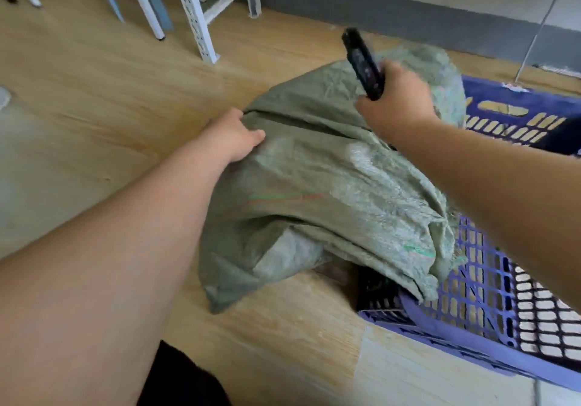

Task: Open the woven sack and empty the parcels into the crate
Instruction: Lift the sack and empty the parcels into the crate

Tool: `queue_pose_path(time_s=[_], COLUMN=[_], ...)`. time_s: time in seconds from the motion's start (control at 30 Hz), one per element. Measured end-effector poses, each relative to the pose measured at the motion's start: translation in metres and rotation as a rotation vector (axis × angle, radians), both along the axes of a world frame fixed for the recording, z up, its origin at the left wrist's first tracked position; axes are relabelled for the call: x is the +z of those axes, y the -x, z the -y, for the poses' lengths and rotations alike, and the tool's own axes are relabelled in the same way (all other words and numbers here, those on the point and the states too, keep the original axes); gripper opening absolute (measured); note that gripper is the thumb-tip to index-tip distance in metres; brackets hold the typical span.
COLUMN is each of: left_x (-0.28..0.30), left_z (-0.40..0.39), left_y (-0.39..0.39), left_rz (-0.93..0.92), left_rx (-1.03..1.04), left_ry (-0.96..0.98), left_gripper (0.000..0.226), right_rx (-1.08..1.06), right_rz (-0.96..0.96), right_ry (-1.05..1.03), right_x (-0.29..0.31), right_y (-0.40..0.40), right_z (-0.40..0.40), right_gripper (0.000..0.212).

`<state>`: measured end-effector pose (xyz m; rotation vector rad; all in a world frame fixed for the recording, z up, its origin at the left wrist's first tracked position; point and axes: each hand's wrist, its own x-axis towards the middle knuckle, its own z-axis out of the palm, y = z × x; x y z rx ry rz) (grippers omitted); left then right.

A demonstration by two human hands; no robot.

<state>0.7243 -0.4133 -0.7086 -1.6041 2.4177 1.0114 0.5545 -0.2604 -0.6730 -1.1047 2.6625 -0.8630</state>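
Two hands at frame centre: left grip point(234, 136) clamps sack point(314, 185) over crate point(490, 311); right grip point(397, 100) clutches black device point(361, 62).

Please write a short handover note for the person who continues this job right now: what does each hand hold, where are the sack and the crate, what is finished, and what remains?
Left hand: gripping a fold at the far left edge of the green woven sack.
Right hand: closed around a dark handheld tool, over the sack's far end; it looks like a cutter, but blur hides detail.
The sack lies draped over the corner of the purple crate, partly on the wooden floor.
Done: the sack is brought to the crate.
Left: no opening or parcels are visible yet, so probably open the sack, then empty it into the crate.
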Motion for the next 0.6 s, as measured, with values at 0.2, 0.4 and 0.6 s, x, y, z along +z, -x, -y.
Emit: queue_pose_path(time_s=[0.2,0.4,0.6], left_x=[-0.025,-0.037,-0.053], left_z=[0.023,0.046,0.059], left_y=[-0.008,-0.027,-0.042], left_rz=[-0.158,-0.289,-0.376], left_rx=[0.205,0.255,0.36], left_ry=[-0.156,-0.242,-0.247], left_gripper=[0.08,0.055,0.045], right_rx=[0.325,0.358,0.298], right_rz=[0.014,0.082,-0.104], right_ry=[-0.271,-0.395,-0.742], right_x=[-0.001,-0.007,-0.024], right_y=[-0.055,-0.084,-0.1], right_z=[0.083,0.126,0.142], right_gripper=[0.043,0.05,0.021])
